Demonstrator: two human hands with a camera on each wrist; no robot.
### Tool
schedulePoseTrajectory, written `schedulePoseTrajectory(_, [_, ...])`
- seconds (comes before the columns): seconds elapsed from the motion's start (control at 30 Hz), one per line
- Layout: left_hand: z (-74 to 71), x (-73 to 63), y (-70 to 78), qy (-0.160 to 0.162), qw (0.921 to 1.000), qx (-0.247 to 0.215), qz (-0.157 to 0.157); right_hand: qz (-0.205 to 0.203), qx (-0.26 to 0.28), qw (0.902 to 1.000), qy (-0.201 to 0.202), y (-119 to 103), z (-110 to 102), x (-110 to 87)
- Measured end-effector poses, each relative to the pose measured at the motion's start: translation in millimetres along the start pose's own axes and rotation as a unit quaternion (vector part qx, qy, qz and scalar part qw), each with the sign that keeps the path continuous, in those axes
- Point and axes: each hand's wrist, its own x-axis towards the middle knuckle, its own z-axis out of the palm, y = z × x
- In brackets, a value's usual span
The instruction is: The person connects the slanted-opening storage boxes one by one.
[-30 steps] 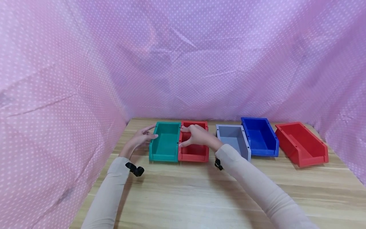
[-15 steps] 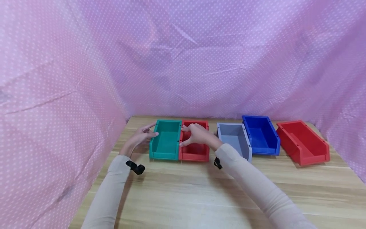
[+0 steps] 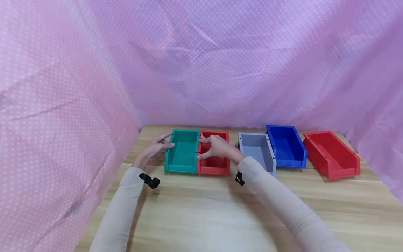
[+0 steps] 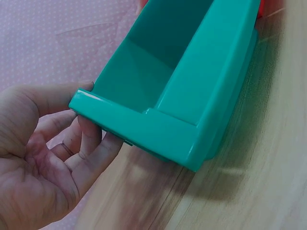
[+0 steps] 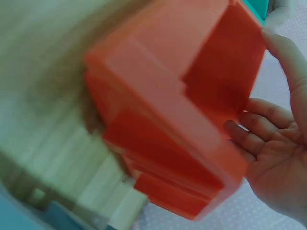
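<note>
The green bin lies at the left of the row on the wooden table. My left hand pinches its left rim. In the left wrist view the thumb lies on top of that rim and the fingers curl beneath. Directly against the green bin's right side sits a smaller-looking red bin. Over it reaches my right hand, holding its left rim beside the green bin. From the right wrist, the thumb touches the red bin's rim and the fingertips dip behind or inside its wall; exact contact is partly hidden.
To the right stand a grey bin, partly covered by my right forearm, a blue bin touching or nearly touching it, and another red bin turned at an angle. A pink dotted cloth hangs behind the table.
The whole head view has shifted slightly, with table and bins now a little higher. Both hands keep their places on the green and red bins.
</note>
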Motion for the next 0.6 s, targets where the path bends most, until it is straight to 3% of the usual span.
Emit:
schedulePoseTrajectory(0.27, [-0.8,-0.4,-2.3,-0.006,0.9998,0.020,0.002,-0.007,-0.007,0.9999,0.003,2.3,0.6,-2.1])
schedulePoseTrajectory(0.6, [-0.9,0.1,-1.0,0.000,0.9999,-0.013,-0.011,-0.026,-0.049,0.9984,-0.010,0.1,-5.2,-4.1])
